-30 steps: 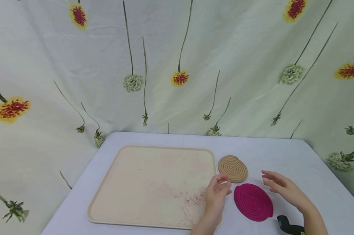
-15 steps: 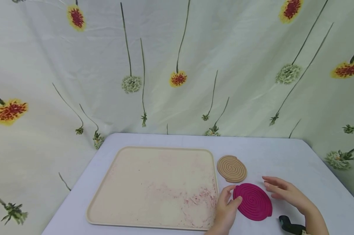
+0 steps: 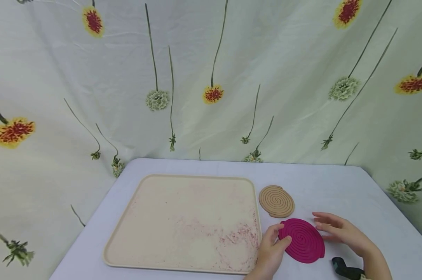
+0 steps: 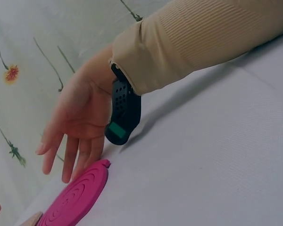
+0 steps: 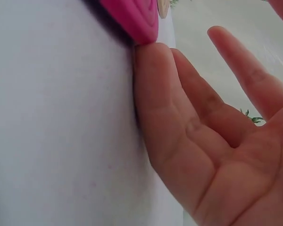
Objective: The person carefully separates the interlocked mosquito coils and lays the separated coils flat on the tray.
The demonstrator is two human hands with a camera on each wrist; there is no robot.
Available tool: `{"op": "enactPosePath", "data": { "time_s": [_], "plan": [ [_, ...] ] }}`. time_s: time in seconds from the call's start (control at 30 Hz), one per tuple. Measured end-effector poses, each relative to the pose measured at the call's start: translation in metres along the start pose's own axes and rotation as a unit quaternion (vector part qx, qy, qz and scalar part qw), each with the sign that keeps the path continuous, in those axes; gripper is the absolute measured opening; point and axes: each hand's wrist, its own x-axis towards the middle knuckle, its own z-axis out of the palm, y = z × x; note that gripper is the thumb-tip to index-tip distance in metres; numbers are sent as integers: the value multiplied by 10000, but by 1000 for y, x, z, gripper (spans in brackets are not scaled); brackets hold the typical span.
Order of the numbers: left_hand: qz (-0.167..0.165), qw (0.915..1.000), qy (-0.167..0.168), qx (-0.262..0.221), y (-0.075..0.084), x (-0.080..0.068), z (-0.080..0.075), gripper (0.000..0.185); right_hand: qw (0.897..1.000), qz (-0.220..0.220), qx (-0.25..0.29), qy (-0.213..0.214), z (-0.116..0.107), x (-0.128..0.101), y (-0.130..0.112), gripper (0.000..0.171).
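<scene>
A magenta spiral coaster lies on the white table, right of the tray. My left hand grips its left edge, thumb on top and a finger curled at the far side. My right hand is open, its straight fingers touching the coaster's right edge. In the left wrist view the right hand reaches down to the coaster. A tan spiral coaster lies just behind, untouched.
A large beige tray with pink stains covers the table's left half. A floral cloth hangs behind. The right arm wears a beige sleeve and a black wrist strap. The table edge runs close on the right.
My left hand came down from the tray's corner onto the magenta coaster's left edge and took hold of it. The right hand sank toward the coaster's right edge.
</scene>
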Motion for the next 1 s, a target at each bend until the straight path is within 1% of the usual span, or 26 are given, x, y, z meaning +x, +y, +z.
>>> {"op": "enactPosePath", "data": {
  "time_s": [0.17, 0.3, 0.5, 0.7, 0.83, 1.0],
  "plan": [
    [-98, 9997, 83, 197, 1, 1, 0, 24, 9998, -164, -115, -43, 0, 1, 2, 61],
    [-145, 9996, 9, 251, 2, 1, 0, 24, 9993, -322, -39, -187, -2, 1, 4, 58],
    [-294, 9993, -82, 209, 0, 2, 0, 31, 9987, -352, 125, -348, -1, 2, 5, 54],
    [-309, 9995, -50, 17, 1, 4, 1, 36, 9983, -391, 146, -406, -1, 2, 5, 52],
    [-328, 9994, -26, -147, 2, 6, 0, 34, 9979, -433, 269, -403, -3, 3, 6, 52],
    [-265, 9996, -33, -122, 9, 9, -6, 27, 9962, -532, 582, -374, -3, 3, 3, 51]
  ]
}}
